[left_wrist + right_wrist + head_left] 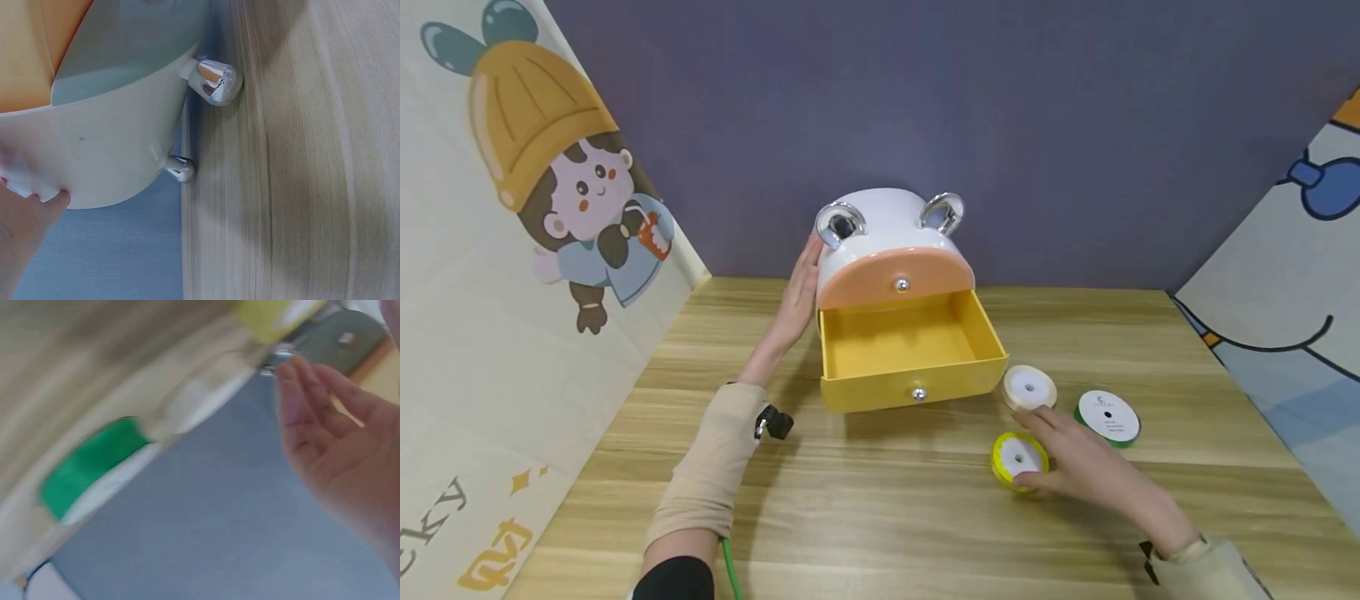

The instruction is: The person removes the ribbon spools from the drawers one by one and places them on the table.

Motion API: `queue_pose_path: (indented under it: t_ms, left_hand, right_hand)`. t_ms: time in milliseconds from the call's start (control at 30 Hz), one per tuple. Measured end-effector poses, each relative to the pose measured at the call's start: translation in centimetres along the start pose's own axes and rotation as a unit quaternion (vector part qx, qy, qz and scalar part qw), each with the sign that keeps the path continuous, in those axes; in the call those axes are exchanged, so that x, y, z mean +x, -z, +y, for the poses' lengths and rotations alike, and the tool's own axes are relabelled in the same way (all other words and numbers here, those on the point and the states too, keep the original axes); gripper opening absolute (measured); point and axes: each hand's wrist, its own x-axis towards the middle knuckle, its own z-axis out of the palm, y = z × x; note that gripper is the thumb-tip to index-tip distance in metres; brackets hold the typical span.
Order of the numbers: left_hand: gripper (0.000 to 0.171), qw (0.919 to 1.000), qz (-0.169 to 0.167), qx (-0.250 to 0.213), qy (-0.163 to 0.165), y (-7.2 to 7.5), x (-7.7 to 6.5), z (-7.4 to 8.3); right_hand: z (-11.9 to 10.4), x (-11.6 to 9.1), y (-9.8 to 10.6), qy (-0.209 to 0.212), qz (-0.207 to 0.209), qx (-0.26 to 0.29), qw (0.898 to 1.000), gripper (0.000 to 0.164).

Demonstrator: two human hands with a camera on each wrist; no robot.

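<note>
A white animal-shaped drawer box [880,221] has silver ears, an orange upper drawer [865,283] and a yellow lower drawer [917,333] pulled out with nothing inside. My left hand [796,302] rests with extended fingers against the box's left side; its fingertips show at the white wall in the left wrist view. Over the table's right part my right hand [1090,467] is spread above a yellow ribbon spool [1018,460], the thumb overlapping its edge. Just beyond the fingers lies a cream ribbon spool [1028,387]. The right wrist view is blurred and shows the fingers [319,406] loosely bent.
A green ribbon spool [1107,417] with a white label lies right of the cream one. Behind the box rises a grey-blue panel [1075,150]. Cartoon-printed sheets [497,292] flank the wooden table [865,517]. Near my left forearm hangs a green cable [731,567].
</note>
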Motion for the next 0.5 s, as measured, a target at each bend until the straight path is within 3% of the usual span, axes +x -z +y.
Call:
queue_pose_path:
  t_ms: [67,133,200,300,400,500]
  left_hand:
    - [0.051,1.0000,0.001,-0.001,0.000,0.0,0.0,0.0]
    - [0.051,1.0000,0.003,-0.002,0.000,0.0,0.0,-0.1]
    - [0.051,1.0000,0.004,-0.001,-0.002,0.0,0.0,-0.2]
    - [0.051,1.0000,0.002,0.001,0.001,-0.1,-0.1,-0.3]
    - [0.051,1.0000,0.000,0.003,0.001,-0.1,-0.2,-0.4]
    - [0.051,1.0000,0.004,0.002,-0.006,-0.1,-0.2,-0.3]
  right_hand:
    - [-1.0,0.4,0.4,0.017,0.034,0.036,0.999,0.063]
    - [-2.2,1.1,0.7,0.034,0.045,0.120,0.991,0.046]
    - [-3.4,1.8,0.7,0.043,0.022,0.242,0.969,0.034]
    - [-5.0,3.0,0.2,-0.001,-0.057,0.421,0.905,0.027]
    - [-6.2,4.3,-0.4,-0.077,-0.115,0.524,0.840,0.036]
    - [-7.0,5.6,-1.0,-0.126,-0.135,0.600,0.779,0.047]
